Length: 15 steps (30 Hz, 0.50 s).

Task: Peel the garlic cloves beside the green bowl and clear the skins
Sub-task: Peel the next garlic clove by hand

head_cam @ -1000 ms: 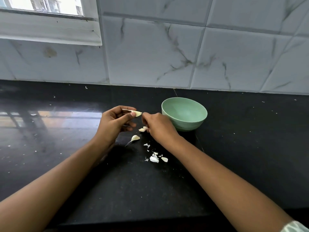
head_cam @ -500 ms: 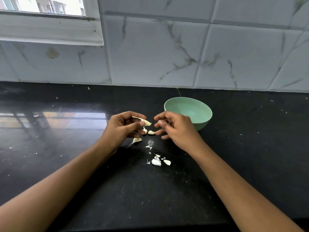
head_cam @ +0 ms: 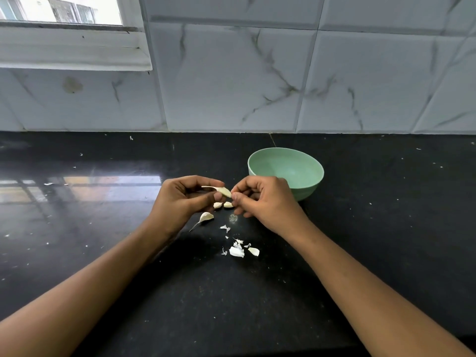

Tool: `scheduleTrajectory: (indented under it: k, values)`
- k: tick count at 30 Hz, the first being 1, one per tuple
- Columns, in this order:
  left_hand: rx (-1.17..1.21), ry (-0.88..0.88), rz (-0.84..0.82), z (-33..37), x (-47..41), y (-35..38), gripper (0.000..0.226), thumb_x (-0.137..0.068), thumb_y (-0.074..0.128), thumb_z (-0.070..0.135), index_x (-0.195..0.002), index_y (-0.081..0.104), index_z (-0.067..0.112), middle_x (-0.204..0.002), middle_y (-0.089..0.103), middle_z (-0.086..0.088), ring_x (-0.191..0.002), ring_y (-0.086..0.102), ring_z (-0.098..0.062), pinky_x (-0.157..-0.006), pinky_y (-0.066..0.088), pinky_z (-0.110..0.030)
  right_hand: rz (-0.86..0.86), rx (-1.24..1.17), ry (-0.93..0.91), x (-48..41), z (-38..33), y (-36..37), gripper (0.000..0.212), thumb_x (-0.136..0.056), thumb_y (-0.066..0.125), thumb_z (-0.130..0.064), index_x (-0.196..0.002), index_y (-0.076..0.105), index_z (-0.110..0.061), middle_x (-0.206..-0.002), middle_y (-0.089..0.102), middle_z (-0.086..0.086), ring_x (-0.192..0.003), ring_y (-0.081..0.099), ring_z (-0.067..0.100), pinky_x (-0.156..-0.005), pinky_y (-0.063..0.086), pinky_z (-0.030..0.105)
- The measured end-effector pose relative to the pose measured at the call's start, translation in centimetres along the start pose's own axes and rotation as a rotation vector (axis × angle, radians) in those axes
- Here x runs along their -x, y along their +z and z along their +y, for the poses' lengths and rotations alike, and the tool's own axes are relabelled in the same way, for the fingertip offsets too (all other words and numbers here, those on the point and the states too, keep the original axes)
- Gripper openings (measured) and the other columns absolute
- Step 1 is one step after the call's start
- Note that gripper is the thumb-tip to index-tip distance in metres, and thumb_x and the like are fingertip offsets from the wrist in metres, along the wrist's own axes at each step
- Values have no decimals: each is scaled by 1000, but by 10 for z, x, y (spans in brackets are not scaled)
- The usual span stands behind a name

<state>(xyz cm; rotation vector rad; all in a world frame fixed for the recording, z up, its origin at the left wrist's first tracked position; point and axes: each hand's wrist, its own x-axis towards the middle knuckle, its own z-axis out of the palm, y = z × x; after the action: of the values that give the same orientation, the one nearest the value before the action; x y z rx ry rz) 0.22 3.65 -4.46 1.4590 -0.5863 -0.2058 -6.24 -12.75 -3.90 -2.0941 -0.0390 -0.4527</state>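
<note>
**Clove pinched between both your hands, just left of the bowl**

The black countertop (head_cam: 103,253) fills the lower half of your view, speckled with pale flecks, and the marbled wall tiles (head_cam: 231,81) rise behind it, with a white window frame (head_cam: 72,47) at the upper left. The green bowl (head_cam: 310,188) sits upright on the counter just behind your right hand, and what shows of its inside is bare.

Your left hand (head_cam: 180,202) is curled, with thumb and forefinger clamped on the garlic clove (head_cam: 223,191), which lies nearly level above the counter, its thin papery tail pointing back across your left fingers. Your right hand (head_cam: 265,202) is curled too, its thumb and forefinger closed on the clove's fat right end, so the clove bridges the gap between your two hands.

Directly below that grip, two small cloves (head_cam: 218,205) lie side by side on the counter. Just nearer to you and slightly left, a tailed clove (head_cam: 206,217) rests beside your left wrist. Nearer again, between your forearms, the torn skins (head_cam: 237,251) lie scattered in a loose white cluster, well apart from the bowl
</note>
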Motion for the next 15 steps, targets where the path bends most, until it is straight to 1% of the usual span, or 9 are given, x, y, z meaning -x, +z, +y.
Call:
scheduleTrajectory:
  k: [2, 4, 7, 10, 11, 13, 15]
  values:
    - [-8, 13, -1, 0, 1, 2, 24, -63, 73, 10, -86, 71, 8, -75, 75, -6, -67, 69, -13, -61, 54, -20, 48, 104, -88, 1, 0, 2, 8, -82, 67, -8, -75, 69, -11, -60, 67, -1, -55, 67, 7, -60, 58, 30]
    - [-4, 24, 2, 0, 1, 3, 23, -62, 75, 10, -85, 72, 8, -75, 74, -7, -66, 68, -13, -60, 54, -21, 81, 142, -131, 3, -1, 4, 9, -79, 67, -9, -72, 67, -13, -54, 63, -5, -51, 65, 8, -58, 56, 30]
    - [24, 33, 8, -1, 2, 4, 18, -61, 76, 11, -78, 75, 15, -75, 74, -7, -65, 68, -13, -59, 54, -20, 132, 173, -164, 3, -1, 6, 9, -75, 67, -14, -67, 64, -18, -52, 58, -8, -49, 61, 11, -53, 52, 31]
    - [45, 37, -5, -1, 4, 6, 17, -58, 76, 12, -75, 76, 17, -74, 74, -6, -66, 68, -12, -60, 55, -21, 174, 212, -184, 2, 0, 8, 9, -72, 68, -18, -65, 62, -19, -51, 55, -9, -48, 53, 9, -50, 47, 27]
    - [35, 42, -1, -1, 4, 8, 19, -58, 76, 12, -76, 75, 17, -74, 74, -5, -66, 68, -12, -60, 55, -21, 186, 228, -194, 2, 0, 8, 9, -71, 68, -21, -64, 61, -19, -51, 55, -9, -48, 52, 8, -50, 45, 25]
    - [21, 49, 28, -1, 4, 10, 22, -60, 75, 11, -81, 71, 10, -72, 74, -2, -65, 67, -10, -59, 55, -20, 202, 246, -211, 2, 0, 8, 11, -70, 67, -24, -63, 60, -19, -51, 55, -10, -48, 50, 7, -49, 42, 21]
    - [57, 42, 61, -1, 3, 10, 19, -65, 72, 9, -82, 67, 3, -71, 73, -2, -62, 67, -9, -58, 54, -19, 210, 257, -219, 2, 0, 8, 12, -69, 68, -23, -63, 59, -19, -50, 54, -10, -48, 49, 8, -49, 41, 20]
